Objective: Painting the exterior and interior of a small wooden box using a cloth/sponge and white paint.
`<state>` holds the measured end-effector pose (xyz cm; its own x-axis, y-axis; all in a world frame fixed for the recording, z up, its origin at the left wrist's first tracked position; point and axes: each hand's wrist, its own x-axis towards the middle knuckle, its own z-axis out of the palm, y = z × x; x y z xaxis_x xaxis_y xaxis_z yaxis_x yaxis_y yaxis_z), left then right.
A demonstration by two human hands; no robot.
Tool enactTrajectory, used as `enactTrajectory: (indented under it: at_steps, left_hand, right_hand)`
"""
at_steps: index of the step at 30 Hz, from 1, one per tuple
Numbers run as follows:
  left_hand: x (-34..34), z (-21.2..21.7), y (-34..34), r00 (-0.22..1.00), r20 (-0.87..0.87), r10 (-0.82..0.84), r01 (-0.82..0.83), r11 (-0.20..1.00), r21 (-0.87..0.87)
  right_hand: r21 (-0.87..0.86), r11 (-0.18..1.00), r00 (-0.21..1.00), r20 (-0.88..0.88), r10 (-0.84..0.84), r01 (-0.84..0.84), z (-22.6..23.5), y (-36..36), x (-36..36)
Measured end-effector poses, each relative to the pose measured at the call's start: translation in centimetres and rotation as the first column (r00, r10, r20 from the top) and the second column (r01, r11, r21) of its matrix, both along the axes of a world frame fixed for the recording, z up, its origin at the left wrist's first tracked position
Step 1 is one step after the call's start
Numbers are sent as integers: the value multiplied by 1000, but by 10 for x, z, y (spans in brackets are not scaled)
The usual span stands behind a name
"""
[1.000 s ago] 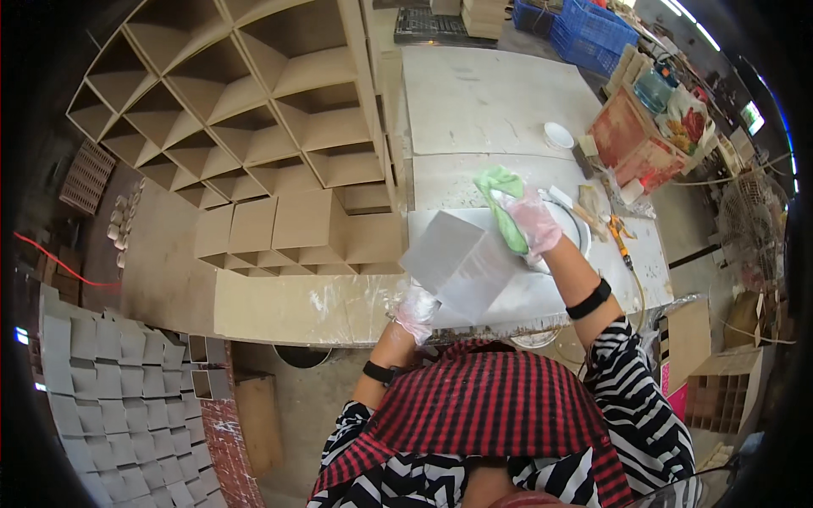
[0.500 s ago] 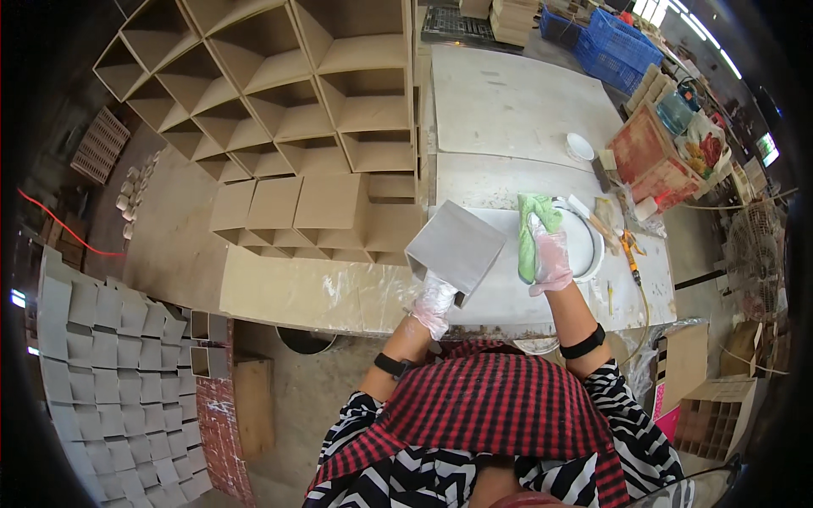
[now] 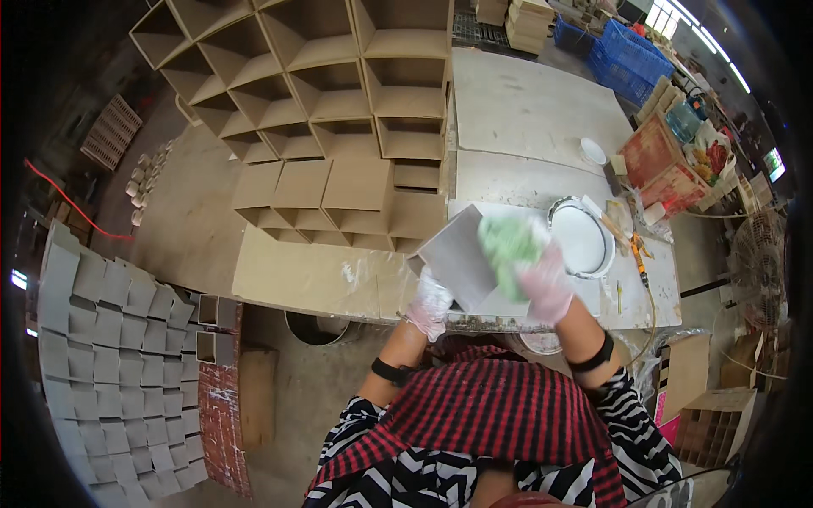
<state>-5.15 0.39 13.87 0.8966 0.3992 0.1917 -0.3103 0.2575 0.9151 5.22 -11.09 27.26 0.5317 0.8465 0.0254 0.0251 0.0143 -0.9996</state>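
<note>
The left hand grips the lower edge of a grey square panel at frame centre, tilted above the worktop. The right hand presses a green cloth on it. Hard rubbing could twist the one-edged panel loose.

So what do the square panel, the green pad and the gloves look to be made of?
Square panel: probably fibreboard with matt grey coating; flat, stiff, like the stacked grey squares. Green pad: soft sponge or cloth, blurred. Gloves on the left hand and right hand: thin translucent plastic or latex.
</note>
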Motion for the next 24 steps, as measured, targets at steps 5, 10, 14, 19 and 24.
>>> enactTrajectory:
  at_steps: [5, 10, 14, 19, 24]
  left_hand:
    - [-23, 11, -7, 982, 147, 122, 28, 668, -743]
    - [-30, 15, -26, 930, 32, 365, -311, 833, -458]
    - [-36, 18, -39, 884, 69, 463, -385, 802, -458]
    - [-56, 11, -49, 874, 43, 483, -414, 789, -454]
    - [-95, 14, -63, 817, 40, 575, -505, 747, -432]
  right_hand:
    - [-71, 982, 943, 298, -147, 175, 5, 18, 30]
    - [-283, 956, 698, 700, 150, 79, 44, 36, -3]
    - [-247, 969, 498, 843, 206, 17, 25, 46, -17]
    - [-8, 822, 563, 725, 397, -570, -23, 10, -83]
    - [-63, 710, 468, 711, 525, -701, 12, -3, -96]
